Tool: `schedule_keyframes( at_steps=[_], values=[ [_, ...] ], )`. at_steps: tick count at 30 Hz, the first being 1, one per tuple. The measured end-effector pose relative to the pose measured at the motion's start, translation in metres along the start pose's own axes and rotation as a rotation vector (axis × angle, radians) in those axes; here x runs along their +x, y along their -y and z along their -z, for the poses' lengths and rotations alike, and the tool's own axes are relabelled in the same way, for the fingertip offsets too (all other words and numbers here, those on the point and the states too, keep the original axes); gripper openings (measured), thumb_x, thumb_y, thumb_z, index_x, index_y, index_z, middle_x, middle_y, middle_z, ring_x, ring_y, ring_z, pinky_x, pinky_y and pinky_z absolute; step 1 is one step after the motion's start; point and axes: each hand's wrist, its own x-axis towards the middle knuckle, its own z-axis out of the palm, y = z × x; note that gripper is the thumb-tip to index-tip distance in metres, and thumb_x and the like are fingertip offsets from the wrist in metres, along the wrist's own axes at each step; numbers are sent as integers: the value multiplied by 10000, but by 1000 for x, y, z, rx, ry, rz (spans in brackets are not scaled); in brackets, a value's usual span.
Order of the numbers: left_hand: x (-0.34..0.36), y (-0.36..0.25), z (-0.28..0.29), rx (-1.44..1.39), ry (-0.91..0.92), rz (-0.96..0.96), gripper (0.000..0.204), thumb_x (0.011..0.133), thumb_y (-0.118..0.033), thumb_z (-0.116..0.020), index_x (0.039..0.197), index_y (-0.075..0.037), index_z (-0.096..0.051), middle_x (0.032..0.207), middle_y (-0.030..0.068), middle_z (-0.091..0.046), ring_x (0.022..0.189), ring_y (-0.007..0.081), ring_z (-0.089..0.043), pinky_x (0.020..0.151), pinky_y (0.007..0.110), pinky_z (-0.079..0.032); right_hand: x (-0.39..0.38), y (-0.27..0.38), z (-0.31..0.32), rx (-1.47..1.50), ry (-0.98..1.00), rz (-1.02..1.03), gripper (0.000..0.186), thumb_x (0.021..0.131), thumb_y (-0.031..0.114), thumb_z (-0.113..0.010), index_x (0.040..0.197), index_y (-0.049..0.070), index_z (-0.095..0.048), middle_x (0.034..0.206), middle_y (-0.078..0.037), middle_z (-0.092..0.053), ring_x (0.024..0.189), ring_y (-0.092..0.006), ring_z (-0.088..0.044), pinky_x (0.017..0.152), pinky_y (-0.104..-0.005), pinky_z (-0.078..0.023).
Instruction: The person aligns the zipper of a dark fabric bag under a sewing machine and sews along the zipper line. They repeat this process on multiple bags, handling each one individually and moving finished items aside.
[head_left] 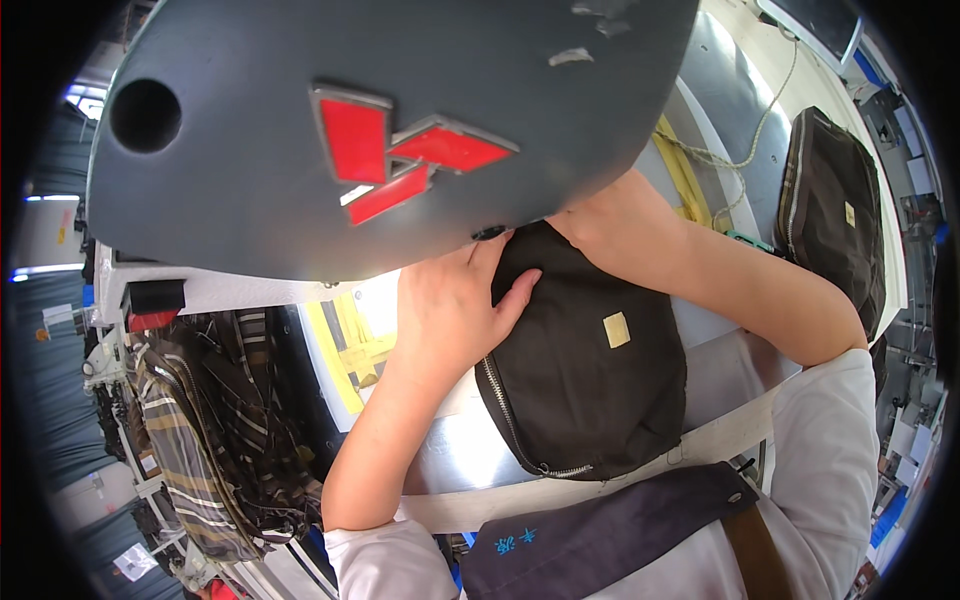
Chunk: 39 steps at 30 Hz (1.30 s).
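Bag [600, 405], dark brown with a metal zipper [507, 412] along its left and near edges, lying on the metal worktop [455, 455] at centre, its far end out of sight behind the grey machine head [250, 180]. Good handling here would call for keeping the cloth flat and evenly tensioned between both hands, the zipper clear of folds, and the fingertips well aside from whatever acts beneath the head. Left hand [440, 305]: thumb spread over the cloth; right hand [600, 225]: at the bag's far right part. The head conceals the other fingertips, so whether either hand pinches or merely presses cannot be told. Also concealed: the bag's far edge.
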Motion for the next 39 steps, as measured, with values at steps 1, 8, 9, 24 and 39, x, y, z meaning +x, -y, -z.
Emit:
schedule_keyframes(
  at_steps=[1,8,9,24,39],
  values=[
    [0,0,0,0,-1,-2,450,742,-242,-765,1115,-19,-649,1065,114,-670,918,305,-660,806,377,-521,1,0,0,1,8,-5,207,757,122,-597,920,26,-683,949,-16,-566,871,-164,-549,753,-288,-473],
    [0,0,1,-9,-41,-19,457,738,-250,-772,1117,-26,-651,1064,114,-674,909,301,-662,808,380,-519,0,3,0,2,-79,-53,219,749,132,-607,928,16,-654,940,-23,-562,873,-164,-549,715,-282,-490],
    [0,0,2,-5,-32,-10,458,736,-249,-772,1117,-27,-651,1072,110,-672,920,296,-659,823,382,-513,-1,4,0,13,-56,-67,222,747,133,-608,930,13,-651,937,-26,-561,875,-162,-549,706,-280,-495],
    [-12,-6,5,-26,-8,-14,475,717,-246,-768,1124,-36,-642,1219,71,-611,1075,248,-601,980,382,-435,-5,14,6,37,-56,23,151,674,120,-611,789,34,-659,889,-30,-532,868,-167,-540,703,-269,-507],
    [-11,-5,6,-26,-8,-14,477,707,-242,-774,1111,-25,-641,1173,81,-628,1048,250,-612,939,378,-452,-5,13,5,55,-36,25,138,690,115,-615,794,32,-651,889,-36,-541,849,-175,-553,701,-280,-507]
  ],
)
